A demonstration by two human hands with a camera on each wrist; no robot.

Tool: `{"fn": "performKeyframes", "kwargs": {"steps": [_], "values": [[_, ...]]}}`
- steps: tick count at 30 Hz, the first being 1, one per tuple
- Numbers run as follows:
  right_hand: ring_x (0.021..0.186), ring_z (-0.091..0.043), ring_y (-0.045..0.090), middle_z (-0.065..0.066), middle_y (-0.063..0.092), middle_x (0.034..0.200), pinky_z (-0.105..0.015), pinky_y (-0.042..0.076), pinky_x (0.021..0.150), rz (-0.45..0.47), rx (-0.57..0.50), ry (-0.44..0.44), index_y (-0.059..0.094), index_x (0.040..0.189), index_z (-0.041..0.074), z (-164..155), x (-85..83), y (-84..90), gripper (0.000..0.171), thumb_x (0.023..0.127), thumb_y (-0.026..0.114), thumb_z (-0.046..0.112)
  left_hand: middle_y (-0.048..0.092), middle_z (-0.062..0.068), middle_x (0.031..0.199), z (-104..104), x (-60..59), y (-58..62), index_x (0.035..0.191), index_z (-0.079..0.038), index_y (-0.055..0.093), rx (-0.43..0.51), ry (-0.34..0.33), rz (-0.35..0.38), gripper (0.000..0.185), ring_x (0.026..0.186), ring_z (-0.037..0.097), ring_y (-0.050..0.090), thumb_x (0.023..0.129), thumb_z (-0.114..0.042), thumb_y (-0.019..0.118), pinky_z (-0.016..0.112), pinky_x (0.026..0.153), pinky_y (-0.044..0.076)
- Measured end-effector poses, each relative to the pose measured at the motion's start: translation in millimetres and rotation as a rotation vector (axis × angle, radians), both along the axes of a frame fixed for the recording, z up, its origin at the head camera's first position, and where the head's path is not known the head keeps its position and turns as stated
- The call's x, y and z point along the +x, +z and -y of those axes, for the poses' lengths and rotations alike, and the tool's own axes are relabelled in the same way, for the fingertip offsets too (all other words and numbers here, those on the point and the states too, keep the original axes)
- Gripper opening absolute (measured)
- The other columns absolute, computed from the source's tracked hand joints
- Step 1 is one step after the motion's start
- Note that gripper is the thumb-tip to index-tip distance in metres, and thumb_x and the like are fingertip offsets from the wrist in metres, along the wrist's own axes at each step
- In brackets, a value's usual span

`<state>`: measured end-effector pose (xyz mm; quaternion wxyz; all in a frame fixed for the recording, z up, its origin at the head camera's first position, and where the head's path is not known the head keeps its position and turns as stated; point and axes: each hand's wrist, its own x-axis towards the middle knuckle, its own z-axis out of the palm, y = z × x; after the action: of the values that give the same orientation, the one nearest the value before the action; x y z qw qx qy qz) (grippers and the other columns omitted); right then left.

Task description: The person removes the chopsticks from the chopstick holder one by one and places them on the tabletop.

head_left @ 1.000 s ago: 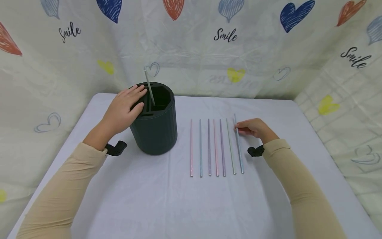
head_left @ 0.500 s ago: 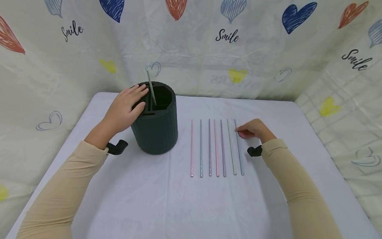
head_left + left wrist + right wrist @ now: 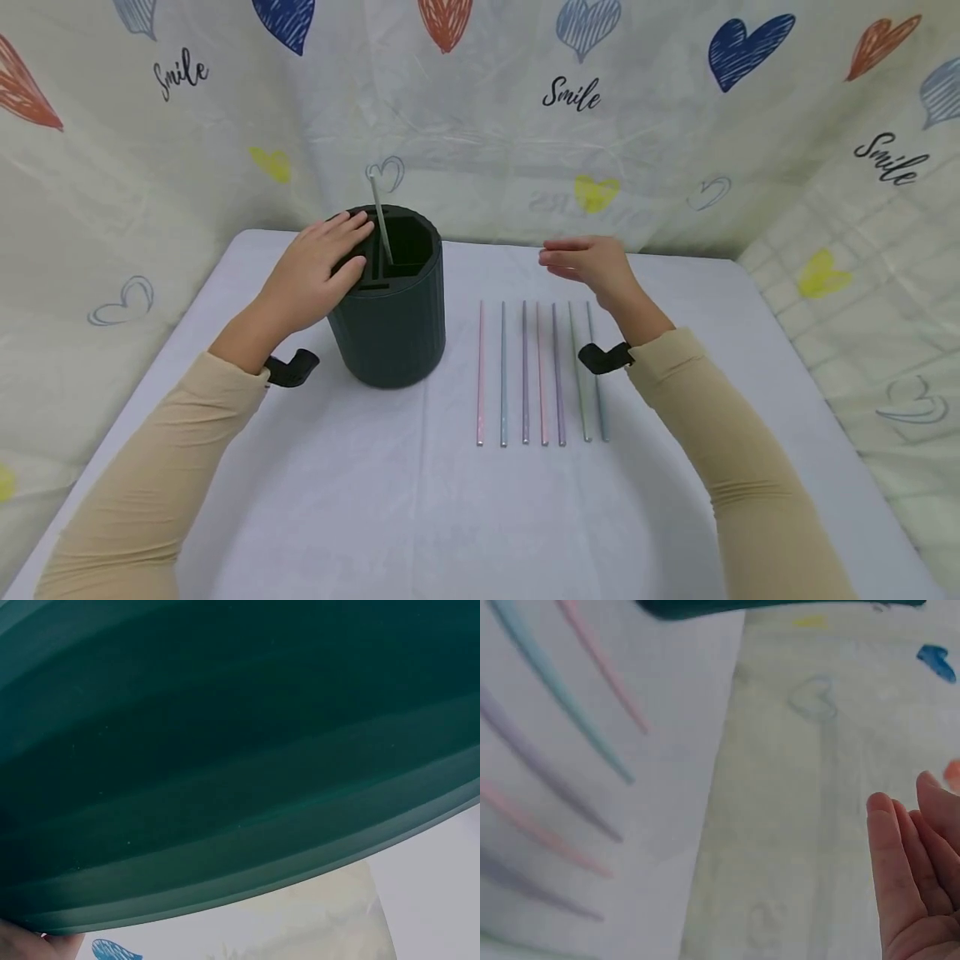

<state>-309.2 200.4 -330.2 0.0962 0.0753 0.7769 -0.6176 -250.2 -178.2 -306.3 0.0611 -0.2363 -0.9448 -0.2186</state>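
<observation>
Seven straws: thin pastel metal straws (image 3: 540,371) lie in a row, mid-tabletop.
Left hand (image 3: 311,271): my relaxed fingers rest on the dark green ribbed holder (image 3: 390,321).
Right hand (image 3: 592,262): my straight fingers hover, holding nothing.

Straws (image 3: 540,375) right of holder (image 3: 390,308)

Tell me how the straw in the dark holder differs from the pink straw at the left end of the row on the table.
The straw in the holder stands nearly upright, leaning slightly, pale grey-white; the leftmost pink straw lies flat on the table. The first is alone in the dark holder, under the left hand; the pink one has six neighbours. Both are thin and straight.
</observation>
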Motion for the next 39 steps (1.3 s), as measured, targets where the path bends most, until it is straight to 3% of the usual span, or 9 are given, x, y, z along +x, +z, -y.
{"fn": "performKeyframes", "kwargs": {"steps": [7,11,16,27,31,39], "values": [[0.099,-0.012,0.073,-0.007,0.074,0.117,-0.029,0.057,0.097,-0.173,-0.185,0.14,0.069,0.125,0.003,67.3,6.7,38.3,0.041,0.086,0.077,0.01,0.028,0.013,0.164,0.8,0.1,1.1,0.155,-0.006,0.033,-0.026,-0.004,0.007,0.054,0.155,0.033,0.018,0.106,-0.028,0.037,0.051,0.128,0.011],[0.111,-0.016,0.07,-0.013,0.069,0.127,-0.029,0.055,0.1,-0.223,-0.219,0.244,0.067,0.129,0.005,93.6,11.9,48.8,0.042,0.088,0.074,0.009,0.027,0.013,0.164,-0.5,0.6,3.1,0.156,-0.006,0.032,-0.04,-0.01,0.02,0.055,0.155,0.033,0.017,0.106,-0.029,0.037,0.051,0.128,0.01],[0.116,-0.019,0.068,-0.013,0.069,0.128,-0.03,0.055,0.101,-0.262,-0.236,0.305,0.067,0.13,0.005,117.9,16.2,55.8,0.041,0.089,0.073,0.008,0.026,0.012,0.165,-0.8,0.7,4.0,0.156,-0.007,0.031,-0.055,-0.007,0.034,0.055,0.155,0.032,0.016,0.106,-0.03,0.037,0.052,0.128,0.009],[0.116,-0.014,0.068,-0.011,0.072,0.123,-0.026,0.055,0.099,-0.301,-0.128,0.401,0.068,0.129,0.007,160.2,13.8,59.1,0.042,0.087,0.076,0.011,0.025,0.011,0.165,1.4,0.6,5.0,0.157,-0.008,0.03,-0.057,0.001,0.035,0.055,0.155,0.032,0.016,0.106,-0.031,0.035,0.052,0.128,0.009],[0.115,-0.014,0.068,-0.01,0.072,0.123,-0.025,0.055,0.099,-0.304,-0.109,0.401,0.069,0.128,0.007,168.7,12.4,58.3,0.041,0.087,0.076,0.011,0.027,0.012,0.164,2.2,1.4,3.4,0.156,-0.007,0.032,-0.05,0.009,0.032,0.055,0.155,0.033,0.017,0.106,-0.03,0.036,0.053,0.127,0.01],[0.117,-0.014,0.065,-0.007,0.073,0.12,-0.026,0.056,0.096,-0.355,0.028,0.364,0.073,0.122,0.011,172.4,11.5,56.9,0.036,0.087,0.077,0.016,0.028,0.011,0.164,-0.2,-0.3,2.0,0.155,-0.008,0.033,-0.037,0.004,0.019,0.054,0.155,0.032,0.018,0.106,-0.03,0.036,0.053,0.127,0.01]]}}
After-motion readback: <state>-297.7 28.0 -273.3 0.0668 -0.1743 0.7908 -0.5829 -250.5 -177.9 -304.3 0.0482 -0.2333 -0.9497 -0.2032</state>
